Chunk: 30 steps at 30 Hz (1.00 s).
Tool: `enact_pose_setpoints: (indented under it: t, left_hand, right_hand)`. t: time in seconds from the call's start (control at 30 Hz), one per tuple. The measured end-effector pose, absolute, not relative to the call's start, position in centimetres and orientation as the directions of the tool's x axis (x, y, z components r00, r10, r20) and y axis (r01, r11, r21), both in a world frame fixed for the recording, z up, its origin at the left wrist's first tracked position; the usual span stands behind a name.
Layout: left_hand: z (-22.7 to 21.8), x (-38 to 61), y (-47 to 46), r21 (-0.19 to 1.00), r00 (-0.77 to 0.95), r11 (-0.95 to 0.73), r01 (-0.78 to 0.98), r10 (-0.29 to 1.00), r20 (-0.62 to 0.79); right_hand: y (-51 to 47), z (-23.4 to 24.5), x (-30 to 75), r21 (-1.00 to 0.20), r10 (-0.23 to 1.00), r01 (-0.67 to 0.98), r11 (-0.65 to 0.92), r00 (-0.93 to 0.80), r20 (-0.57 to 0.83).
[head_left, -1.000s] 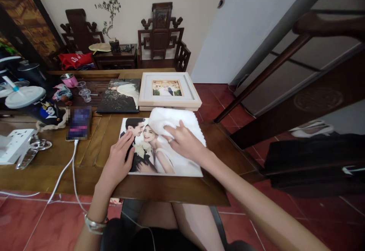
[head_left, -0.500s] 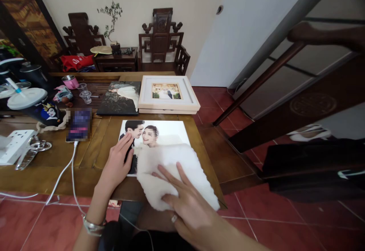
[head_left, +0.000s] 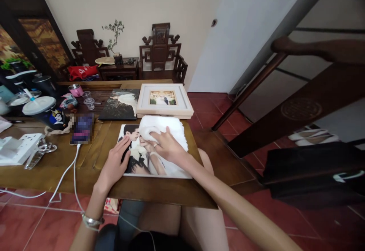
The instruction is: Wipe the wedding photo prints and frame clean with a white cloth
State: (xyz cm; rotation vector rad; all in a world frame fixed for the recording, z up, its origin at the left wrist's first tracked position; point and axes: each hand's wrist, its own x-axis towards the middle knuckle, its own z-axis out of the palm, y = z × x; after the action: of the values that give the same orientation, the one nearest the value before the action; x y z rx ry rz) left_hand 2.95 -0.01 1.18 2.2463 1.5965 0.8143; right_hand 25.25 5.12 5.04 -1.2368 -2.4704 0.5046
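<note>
A couple's portrait print (head_left: pixel 159 167) lies flat near the table's front edge. My left hand (head_left: pixel 115 160) rests on its left side, fingers stretched out and holding nothing. A white fluffy cloth (head_left: pixel 173 125) covers the upper right of the print and reaches past its far edge. My right hand (head_left: pixel 168 144) presses on the cloth, which is bunched around its fingers. Beyond the cloth sits a pale wooden picture frame (head_left: pixel 184 101) with a small photo in it. Left of that frame lies a dark photo panel (head_left: pixel 114 108) with a white dress on it.
On the left of the table (head_left: pixel 99 182) are a phone (head_left: pixel 82 129) with a white cable, a power strip (head_left: pixel 31 144), a clear hair claw (head_left: pixel 41 152) and a lidded cup (head_left: pixel 42 108). A wooden chair (head_left: pixel 285 95) stands to the right.
My right hand has moved the cloth away from me across the print, uncovering its lower part. My left hand stays on the left side. The camera view has shifted slightly.
</note>
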Motion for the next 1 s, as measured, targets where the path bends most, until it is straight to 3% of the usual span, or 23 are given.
enact_pose_setpoints:
  t: [0.13,0.27,0.43,0.67,0.8,1.0]
  left_hand:
    - [1.0,2.9,0.1,0.516,0.230,-0.368,0.774,0.922,0.312]
    - [1.0,3.0,0.1,0.518,0.223,-0.359,0.776,0.925,0.307]
    - [1.0,3.0,0.0,0.513,0.213,-0.347,0.785,0.929,0.302]
    - [0.6,2.8,0.2,0.509,0.238,-0.371,0.777,0.921,0.307]
    - [0.7,2.8,0.3,0.517,0.231,-0.362,0.776,0.925,0.301]
    - [0.8,2.6,0.1,0.499,0.262,-0.372,0.783,0.924,0.278]
  right_hand:
    - [0.5,5.2,26.4,-0.489,0.708,0.584,0.648,-0.698,0.105]
    - [-4.8,5.5,28.2,-0.567,0.655,0.518,0.640,-0.753,0.053]
    - [-4.0,6.5,28.9,-0.575,0.595,0.497,0.649,-0.803,-0.022]
    - [4.7,7.6,26.5,-0.398,0.594,0.579,0.711,-0.798,-0.101]
    - [3.9,7.5,25.9,-0.375,0.622,0.619,0.690,-0.772,-0.129]
    - [-0.3,8.0,26.1,-0.381,0.446,0.498,0.779,-0.867,-0.222]
